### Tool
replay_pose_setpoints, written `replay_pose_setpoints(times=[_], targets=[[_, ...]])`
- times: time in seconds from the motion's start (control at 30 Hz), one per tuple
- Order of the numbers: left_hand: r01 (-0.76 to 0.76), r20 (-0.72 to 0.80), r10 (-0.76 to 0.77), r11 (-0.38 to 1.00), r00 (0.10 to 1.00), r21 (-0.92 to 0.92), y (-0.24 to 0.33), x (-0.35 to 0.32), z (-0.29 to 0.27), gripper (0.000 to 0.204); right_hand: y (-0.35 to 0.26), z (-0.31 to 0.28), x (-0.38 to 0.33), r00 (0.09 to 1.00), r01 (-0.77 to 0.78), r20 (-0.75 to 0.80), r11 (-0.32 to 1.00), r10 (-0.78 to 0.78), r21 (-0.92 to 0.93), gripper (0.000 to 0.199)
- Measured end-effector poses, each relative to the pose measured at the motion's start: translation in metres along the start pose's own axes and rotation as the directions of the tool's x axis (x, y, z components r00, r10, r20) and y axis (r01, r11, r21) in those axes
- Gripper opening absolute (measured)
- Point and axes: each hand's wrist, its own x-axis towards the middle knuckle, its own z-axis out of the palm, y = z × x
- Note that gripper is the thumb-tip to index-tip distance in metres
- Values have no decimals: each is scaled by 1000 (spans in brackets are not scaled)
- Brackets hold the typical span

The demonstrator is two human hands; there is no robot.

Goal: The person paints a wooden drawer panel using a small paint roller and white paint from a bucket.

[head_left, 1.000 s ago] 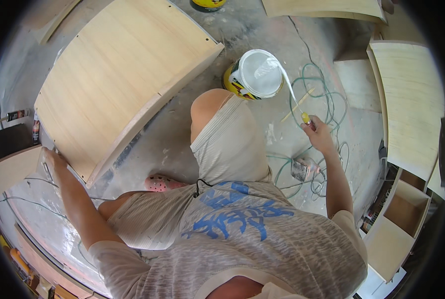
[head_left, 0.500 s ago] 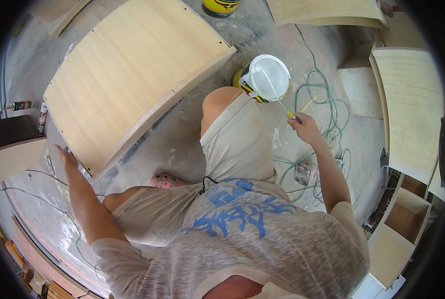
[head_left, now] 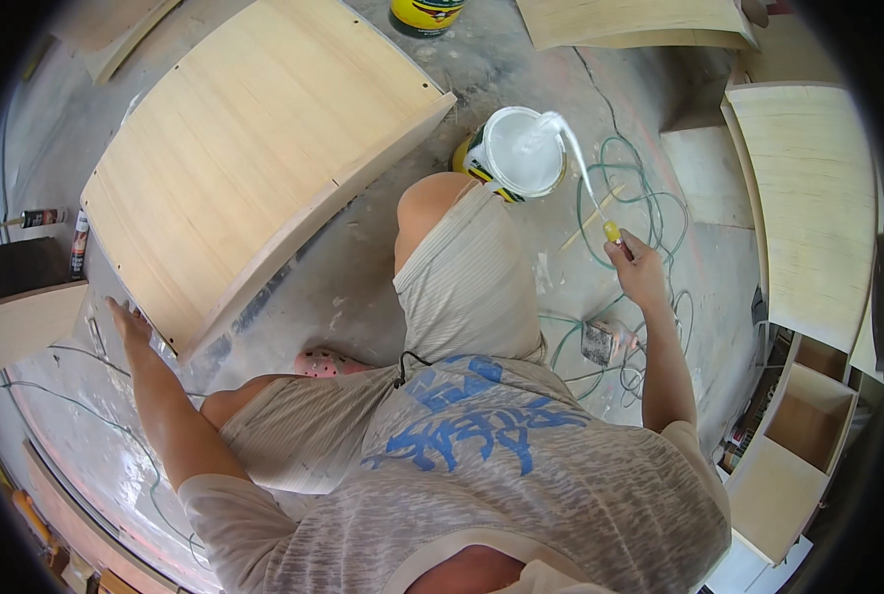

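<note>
My right hand (head_left: 640, 269) is closed around the yellow handle of a long thin tool (head_left: 589, 178). White coats its shaft, and I cannot tell its exact kind. White liquid trails from its far end over a bucket (head_left: 523, 158) of thick white liquid standing on the floor past my knee. At the lower left corner of a large pale wooden panel (head_left: 254, 163), my left hand (head_left: 130, 322) is open with fingers stretched out. Whether it presses on the panel's edge is hidden. Small dark spots dot the panel's borders, and its near side shows a raised edge.
Green cable (head_left: 650, 203) lies in loops right of the bucket, beside a thin wooden stick (head_left: 590, 220). Another bucket (head_left: 427, 15) stands at the top. Curved wooden pieces (head_left: 808, 198) are on the right; cartridge tubes (head_left: 79, 243) are at the left.
My right hand has drawn back to the right, lifting the tool's end from the bucket's white liquid. The view has shifted slightly; my left hand stays at the panel's corner.
</note>
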Motion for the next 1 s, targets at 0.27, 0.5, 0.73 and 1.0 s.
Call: replay_pose_setpoints(times=[0.27,0.5,0.73,1.0], targets=[[36,-19,-36,999,999,33,-2,-5,-7,96,25,35,-4,995,102,-16,995,-102,-17,30],[45,-44,-42,998,998,53,-1,-14,-8,93,31,42,-18,968,-232,211,820,139,524,49],[23,-65,-16,994,998,107,-1,-19,-1,92,62,68,-23,922,-374,387,318,23,871,44],[-38,28,33,984,999,173,3,-17,-5,94,63,98,-5,839,-501,396,-247,-373,829,57]])
